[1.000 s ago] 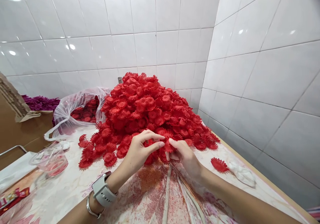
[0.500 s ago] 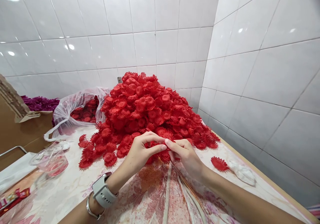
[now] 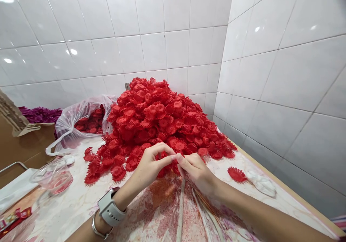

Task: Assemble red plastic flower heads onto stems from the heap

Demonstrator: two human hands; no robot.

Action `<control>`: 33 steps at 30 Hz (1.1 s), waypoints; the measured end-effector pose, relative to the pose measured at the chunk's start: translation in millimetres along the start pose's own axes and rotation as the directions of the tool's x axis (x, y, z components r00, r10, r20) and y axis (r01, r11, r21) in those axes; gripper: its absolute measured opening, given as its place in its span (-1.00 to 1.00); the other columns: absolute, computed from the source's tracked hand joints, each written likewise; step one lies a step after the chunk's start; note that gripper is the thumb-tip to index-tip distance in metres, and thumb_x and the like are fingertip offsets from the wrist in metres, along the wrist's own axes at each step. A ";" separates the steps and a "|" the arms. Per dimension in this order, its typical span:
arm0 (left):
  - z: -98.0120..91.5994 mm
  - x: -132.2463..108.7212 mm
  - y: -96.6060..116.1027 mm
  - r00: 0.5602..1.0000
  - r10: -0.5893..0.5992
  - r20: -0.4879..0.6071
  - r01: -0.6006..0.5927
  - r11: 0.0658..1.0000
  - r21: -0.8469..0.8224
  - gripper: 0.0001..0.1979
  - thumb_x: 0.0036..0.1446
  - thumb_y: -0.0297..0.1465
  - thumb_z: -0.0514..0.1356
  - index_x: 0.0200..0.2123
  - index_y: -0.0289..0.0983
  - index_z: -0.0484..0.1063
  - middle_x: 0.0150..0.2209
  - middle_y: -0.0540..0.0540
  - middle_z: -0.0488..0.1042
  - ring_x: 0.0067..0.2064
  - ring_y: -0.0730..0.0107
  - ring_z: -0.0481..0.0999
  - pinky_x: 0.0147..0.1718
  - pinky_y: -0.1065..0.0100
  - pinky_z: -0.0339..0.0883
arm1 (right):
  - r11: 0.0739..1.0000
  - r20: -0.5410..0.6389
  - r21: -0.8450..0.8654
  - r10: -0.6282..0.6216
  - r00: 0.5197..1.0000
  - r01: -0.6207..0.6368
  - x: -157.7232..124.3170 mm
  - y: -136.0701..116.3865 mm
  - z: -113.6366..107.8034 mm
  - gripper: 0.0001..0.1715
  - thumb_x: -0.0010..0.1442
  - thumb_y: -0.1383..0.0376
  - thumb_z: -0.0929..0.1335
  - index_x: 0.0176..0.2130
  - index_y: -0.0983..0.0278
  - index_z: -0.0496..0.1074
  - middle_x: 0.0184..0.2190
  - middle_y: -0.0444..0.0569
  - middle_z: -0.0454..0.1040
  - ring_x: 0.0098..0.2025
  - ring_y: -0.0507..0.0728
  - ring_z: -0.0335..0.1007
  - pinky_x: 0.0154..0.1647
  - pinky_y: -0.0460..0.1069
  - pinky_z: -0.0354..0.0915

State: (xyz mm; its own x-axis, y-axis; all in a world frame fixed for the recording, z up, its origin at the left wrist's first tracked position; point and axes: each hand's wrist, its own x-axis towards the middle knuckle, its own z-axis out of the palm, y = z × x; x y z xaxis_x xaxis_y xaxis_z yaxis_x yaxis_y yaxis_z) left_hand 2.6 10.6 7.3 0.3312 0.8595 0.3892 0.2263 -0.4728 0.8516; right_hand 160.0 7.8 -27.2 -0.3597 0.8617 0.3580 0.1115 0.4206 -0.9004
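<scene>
In front of a tall heap of red artificial flower heads (image 3: 151, 116), my left hand (image 3: 155, 162) and my right hand (image 3: 196, 168) meet at the fingertips. Thumb and forefinger are pinched together on each, and whatever lies between them is too small or too hidden to make out. My left wrist wears a watch with a pale strap (image 3: 110, 209) and a metal bangle. Long pale strips (image 3: 181, 209) and thin brown stems (image 3: 207, 204) run toward me from beneath my right hand; whether it grips them I cannot tell.
A clear plastic bag (image 3: 66, 125) of darker red flower heads stands left of the heap, beside a cardboard box (image 3: 32, 144) with purple pieces. A clear plastic cup (image 3: 58, 179) lies nearer. One red flower head (image 3: 236, 174) and a crumpled white wad (image 3: 263, 184) lie rightward. Tiled walls enclose the table.
The joined fingertips have shifted slightly left, with the right thumb now pressed closer against the left fingertips. More brown stems show below my right hand. The view has turned a little.
</scene>
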 end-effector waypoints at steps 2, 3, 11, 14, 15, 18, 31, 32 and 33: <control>4.0 -0.2 -0.3 0.997 -0.066 -0.045 0.066 0.998 0.000 -0.87 -0.02 -0.37 0.25 -0.56 -0.25 0.48 -0.49 0.03 0.43 -0.37 0.39 0.37 -0.30 0.36 0.19 | 0.999 -0.014 -0.042 -0.023 1.000 0.023 0.2 2.1 0.8 -0.28 0.24 -0.15 0.11 -0.71 0.23 0.19 -0.75 -0.19 0.13 -0.64 0.00 0.05 -0.55 -0.03 -0.01; 5.8 0.2 -1.3 0.993 -0.098 -0.070 0.098 0.995 -0.013 -0.88 -0.04 -0.37 0.25 -0.56 -0.26 0.48 -0.50 0.03 0.43 -0.38 0.39 0.36 -0.31 0.36 0.19 | 0.998 -0.022 -0.062 -0.034 0.999 0.033 0.3 2.7 0.9 -0.30 0.26 -0.12 0.11 -0.70 0.23 0.19 -0.74 -0.19 0.13 -0.63 0.00 0.05 -0.54 -0.03 -0.01; -22.4 17.0 -22.3 0.912 -0.168 -0.373 0.156 0.986 -0.063 -0.77 -0.09 -0.19 0.18 -0.48 -0.25 0.41 -0.52 0.02 0.40 -0.46 0.40 0.33 -0.43 0.36 0.19 | 0.979 -0.025 -0.128 -0.162 0.987 0.157 -10.2 -4.5 5.0 -0.39 0.26 -0.07 0.13 -0.62 0.23 0.26 -0.61 -0.10 0.24 -0.50 0.09 0.18 -0.40 0.02 0.07; -34.3 18.7 -21.8 0.887 -0.103 -0.450 0.126 0.992 0.023 -0.81 -0.12 -0.26 0.26 -0.44 -0.24 0.41 -0.45 0.02 0.42 -0.38 0.36 0.37 -0.34 0.34 0.21 | 0.991 -0.041 -0.068 -0.119 0.992 0.116 -10.6 -5.2 7.0 -0.49 0.27 0.02 0.15 -0.58 0.23 0.23 -0.58 -0.11 0.24 -0.47 0.09 0.17 -0.38 0.01 0.08; -34.7 18.0 -20.3 0.889 -0.076 -0.452 0.114 0.992 0.059 -0.82 -0.15 -0.30 0.29 -0.44 -0.24 0.42 -0.43 0.02 0.43 -0.35 0.35 0.37 -0.31 0.34 0.21 | 0.995 -0.052 -0.043 -0.095 0.994 0.093 -9.5 -4.6 7.4 -0.53 0.27 0.06 0.16 -0.57 0.23 0.20 -0.57 -0.13 0.22 -0.47 0.08 0.14 -0.38 0.01 0.08; -27.4 13.4 -13.6 0.924 -0.016 -0.382 0.073 0.988 0.135 -0.86 -0.10 -0.32 0.30 -0.46 -0.24 0.44 -0.43 0.02 0.44 -0.36 0.36 0.35 -0.31 0.34 0.19 | 0.999 -0.075 0.023 -0.031 0.997 0.032 -4.6 -1.3 7.6 -0.62 0.27 0.14 0.16 -0.53 0.23 0.16 -0.57 -0.18 0.17 -0.49 0.04 0.06 -0.42 -0.02 0.06; -5.4 5.1 -10.3 0.999 0.008 0.036 -0.011 0.995 0.097 -0.86 0.03 -0.33 0.23 -0.46 -0.28 0.52 -0.41 -0.06 0.52 -0.32 0.32 0.48 -0.26 0.34 0.31 | 0.971 -0.177 0.220 0.132 0.975 -0.092 1.6 -3.3 5.7 -0.48 0.11 0.04 0.27 -0.71 0.23 0.13 -0.71 -0.22 0.10 -0.60 -0.01 -0.05 -0.52 -0.03 -0.06; -4.5 4.8 -10.6 0.999 0.009 0.035 -0.013 0.994 0.104 -0.85 0.02 -0.32 0.23 -0.47 -0.28 0.52 -0.43 -0.05 0.52 -0.34 0.33 0.48 -0.28 0.34 0.32 | 0.968 -0.172 0.232 0.137 0.975 -0.096 1.7 -3.5 5.9 -0.45 0.11 0.01 0.27 -0.72 0.22 0.11 -0.73 -0.22 0.09 -0.62 -0.02 -0.07 -0.54 -0.03 -0.08; -3.7 4.4 -10.6 1.000 0.011 0.025 -0.014 0.993 0.116 -0.84 0.02 -0.31 0.23 -0.50 -0.27 0.51 -0.45 -0.05 0.52 -0.35 0.33 0.48 -0.30 0.35 0.32 | 0.965 -0.165 0.242 0.141 0.976 -0.098 1.8 -3.5 6.1 -0.42 0.12 -0.03 0.27 -0.74 0.22 0.12 -0.75 -0.23 0.08 -0.64 -0.02 -0.09 -0.55 -0.03 -0.09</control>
State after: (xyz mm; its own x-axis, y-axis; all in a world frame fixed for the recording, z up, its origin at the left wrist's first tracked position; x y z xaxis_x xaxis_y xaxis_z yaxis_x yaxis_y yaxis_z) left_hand -1.7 20.1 1.3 0.3567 0.8491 0.3897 0.3267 -0.5042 0.7994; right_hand 153.3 6.1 -25.0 -0.1823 0.9472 0.2636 -0.0812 0.2527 -0.9641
